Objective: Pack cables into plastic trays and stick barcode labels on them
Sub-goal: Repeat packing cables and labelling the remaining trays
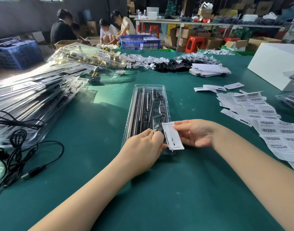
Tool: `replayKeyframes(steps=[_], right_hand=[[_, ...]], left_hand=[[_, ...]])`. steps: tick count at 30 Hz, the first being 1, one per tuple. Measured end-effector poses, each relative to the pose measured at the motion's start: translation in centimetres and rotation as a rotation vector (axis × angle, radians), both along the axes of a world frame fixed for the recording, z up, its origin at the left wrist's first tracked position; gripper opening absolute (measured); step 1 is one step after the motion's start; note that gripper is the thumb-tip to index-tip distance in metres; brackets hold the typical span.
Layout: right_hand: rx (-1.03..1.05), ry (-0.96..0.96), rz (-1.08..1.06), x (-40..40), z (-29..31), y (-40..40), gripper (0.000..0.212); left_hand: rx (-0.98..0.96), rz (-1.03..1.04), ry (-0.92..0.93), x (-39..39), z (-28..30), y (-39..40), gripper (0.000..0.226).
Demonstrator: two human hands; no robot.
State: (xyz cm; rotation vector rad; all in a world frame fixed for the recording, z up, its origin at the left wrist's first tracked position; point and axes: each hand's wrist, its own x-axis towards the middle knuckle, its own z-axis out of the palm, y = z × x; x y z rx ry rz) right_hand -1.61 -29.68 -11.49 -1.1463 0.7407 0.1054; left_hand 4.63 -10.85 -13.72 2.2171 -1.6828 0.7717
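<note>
A long clear plastic tray [148, 104] lies lengthwise on the green table in front of me, filled with dark rods and a black cable. My left hand [143, 147] grips the tray's near end, fingers curled over its contents. My right hand [195, 133] pinches a white printed paper card [173, 137] at its upper right edge and holds it over the tray's near right corner. Sheets of barcode labels [266, 124] lie spread to the right.
Stacks of packed clear trays [34, 97] fill the left side, with loose black USB cables [18, 147] at the near left. Piles of white cards [207, 70] and black parts [172, 64] sit at the back. A white box [274, 64] stands far right. People work behind the table.
</note>
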Motion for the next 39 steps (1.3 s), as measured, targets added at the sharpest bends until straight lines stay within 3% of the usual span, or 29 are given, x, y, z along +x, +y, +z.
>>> replayKeyframes(steps=[16,23,34,39], right_hand=[[0.142,-0.106,-0.22,1.3,0.6,1.8,0.011],[0.119,-0.078,-0.266,0.6,0.6,2.5,0.022],[0.111,-0.264,-0.37,0.5,-0.1,4.4,0.034],[0.093,-0.176,-0.346,0.9,0.4,4.9,0.036]], left_hand=[[-0.053,0.017,-0.033,0.1,-0.1,-0.2,0.034],[-0.062,0.018,-0.05,0.0,-0.1,-0.3,0.029],[-0.011,0.022,0.073,-0.2,-0.3,-0.1,0.034],[0.027,0.027,0.119,-0.3,-0.1,0.2,0.035]])
